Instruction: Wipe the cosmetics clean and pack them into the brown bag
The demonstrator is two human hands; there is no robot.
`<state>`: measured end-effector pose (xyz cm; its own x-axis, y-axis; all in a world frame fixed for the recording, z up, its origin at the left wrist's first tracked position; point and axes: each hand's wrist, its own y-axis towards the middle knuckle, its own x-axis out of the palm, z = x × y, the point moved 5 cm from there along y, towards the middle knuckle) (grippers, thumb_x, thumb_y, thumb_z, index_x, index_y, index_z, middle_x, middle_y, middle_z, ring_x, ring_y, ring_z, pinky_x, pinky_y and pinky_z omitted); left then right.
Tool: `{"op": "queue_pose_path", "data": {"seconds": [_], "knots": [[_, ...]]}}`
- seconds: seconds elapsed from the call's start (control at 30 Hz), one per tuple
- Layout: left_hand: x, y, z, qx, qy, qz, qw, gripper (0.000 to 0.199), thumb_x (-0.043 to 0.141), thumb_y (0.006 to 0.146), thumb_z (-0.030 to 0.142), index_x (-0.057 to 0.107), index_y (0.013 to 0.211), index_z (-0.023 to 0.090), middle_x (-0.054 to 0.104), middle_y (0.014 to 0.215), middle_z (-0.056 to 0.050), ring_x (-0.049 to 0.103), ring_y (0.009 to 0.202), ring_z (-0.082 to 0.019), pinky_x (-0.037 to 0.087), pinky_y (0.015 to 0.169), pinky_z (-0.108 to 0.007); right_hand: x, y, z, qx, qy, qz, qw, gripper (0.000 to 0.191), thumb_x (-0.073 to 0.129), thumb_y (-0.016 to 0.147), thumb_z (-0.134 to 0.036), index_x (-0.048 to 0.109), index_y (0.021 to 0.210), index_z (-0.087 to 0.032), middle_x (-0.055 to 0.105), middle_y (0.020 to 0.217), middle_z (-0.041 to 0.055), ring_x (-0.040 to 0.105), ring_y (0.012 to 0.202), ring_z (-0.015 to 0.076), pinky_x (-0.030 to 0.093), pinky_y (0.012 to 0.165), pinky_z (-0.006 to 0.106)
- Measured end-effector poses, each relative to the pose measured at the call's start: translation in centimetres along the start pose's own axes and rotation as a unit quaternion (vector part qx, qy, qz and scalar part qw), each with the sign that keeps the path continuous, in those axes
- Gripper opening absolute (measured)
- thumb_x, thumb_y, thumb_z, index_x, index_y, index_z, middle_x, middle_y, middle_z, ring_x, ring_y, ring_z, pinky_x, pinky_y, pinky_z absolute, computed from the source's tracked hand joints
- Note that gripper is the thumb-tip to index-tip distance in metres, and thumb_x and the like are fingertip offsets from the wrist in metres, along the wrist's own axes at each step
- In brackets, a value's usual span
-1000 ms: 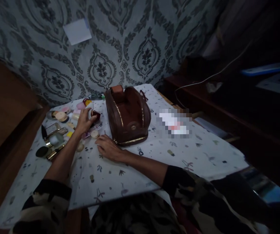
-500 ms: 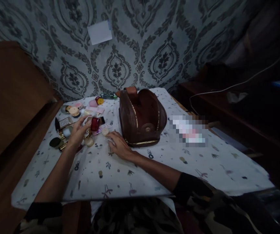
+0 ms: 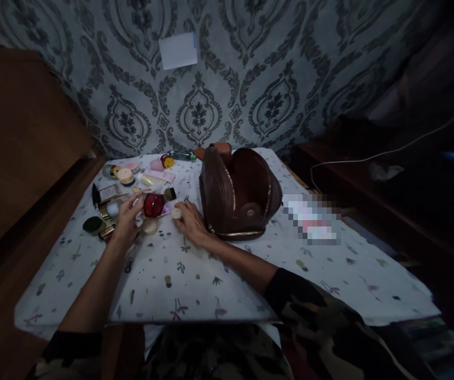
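Red jar (image 3: 154, 205) on the left half of the table (image 3: 195, 295), well in from the left edge, roughly midway between near and far edges. Squat and boxy, with no clear long axis. Just to the right of the left hand (image 3: 127, 217), at the fingertips; nearer to that hand than to the right hand (image 3: 190, 222). Left fingers curved around the jar's left side, thumb low; full grip or mere touch, impossible to tell.

On the jar's other side, near it: small white pot (image 3: 176, 213) at the fingertips of the right hand, pinched or only touched, again not clear.

Close around the jar: brush (image 3: 170, 194) just beyond its right side, beige pot (image 3: 150, 227) on the near side. Behind, toward the far edge, cream tube (image 3: 150, 180) and pink tube (image 3: 164, 174). Toward the left edge, compact (image 3: 109, 192) and dark lid (image 3: 93, 225).

Farther right, near the middle of the table: brown bag (image 3: 219, 203), upright, gaping at the top, zips undone. Between jar and bag, right in the way: right hand and white pot. Toward the right edge, a pixelated patch (image 3: 312, 219), contents unreadable.
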<state>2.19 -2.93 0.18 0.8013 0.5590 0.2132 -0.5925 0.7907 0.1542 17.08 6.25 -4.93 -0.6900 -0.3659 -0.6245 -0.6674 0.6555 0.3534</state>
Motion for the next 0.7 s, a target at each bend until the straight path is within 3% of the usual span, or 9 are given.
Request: {"op": "queue_pose_path", "data": {"seconds": [0.17,0.3,0.47,0.6,0.7], "knots": [[-1.7,0.5,-0.4,0.01,-0.039,0.033,0.999,0.048,0.084,0.061,0.046,0.072,0.098,0.018,0.076,0.087,-0.004,0.071,0.083,-0.019,0.054,0.068,-0.024,-0.1,-0.1,-0.6,-0.016,0.046,0.014,0.999,0.033,0.06,0.079,-0.019,0.052,0.111,-0.018,0.057,0.104,0.0065,0.056,0.095,0.0214,0.048,0.087,0.036],[-1.7,0.5,-0.3,0.009,-0.066,0.033,0.997,0.045,0.085,0.059,0.047,0.073,0.094,0.019,0.076,0.087,-0.002,0.071,0.08,-0.017,0.055,0.065,-0.022,0.2,-0.3,-1.4,-0.071,0.129,0.022,0.989,0.037,0.061,0.08,-0.02,0.057,0.117,-0.019,0.056,0.105,0.006,0.056,0.097,0.0204,0.048,0.086,0.034],[-1.3,0.1,0.0,0.006,-0.037,0.023,0.999,0.047,0.081,0.063,0.049,0.072,0.099,0.019,0.076,0.091,-0.003,0.071,0.087,-0.021,0.056,0.069,-0.027,0.5,-0.6,-1.0,-0.05,0.1,-0.003,0.994,0.027,0.059,0.082,-0.015,0.064,0.108,-0.019,0.054,0.099,0.0052,0.056,0.088,0.0189,0.049,0.081,0.033],[-0.8,-0.2,-0.1,0.003,-0.004,-0.004,1.0,0.052,0.077,0.068,0.051,0.07,0.107,0.018,0.076,0.091,-0.005,0.071,0.086,-0.023,0.056,0.068,-0.03,-0.1,-0.8,-0.8,-0.044,0.004,0.0,0.999,0.035,0.055,0.082,-0.011,0.062,0.116,-0.019,0.056,0.109,0.0098,0.053,0.105,0.0254,0.045,0.095,0.043],[-0.7,-0.4,-0.3,0.009,0.019,-0.012,1.0,0.054,0.076,0.069,0.052,0.07,0.109,0.017,0.075,0.095,-0.006,0.069,0.087,-0.023,0.054,0.072,-0.029,-0.9,-1.4,-1.5,-0.056,0.01,0.035,0.998,0.049,0.059,0.082,-0.015,0.053,0.13,-0.018,0.051,0.129,0.0144,0.044,0.125,0.0292,0.038,0.107,0.049]]}}
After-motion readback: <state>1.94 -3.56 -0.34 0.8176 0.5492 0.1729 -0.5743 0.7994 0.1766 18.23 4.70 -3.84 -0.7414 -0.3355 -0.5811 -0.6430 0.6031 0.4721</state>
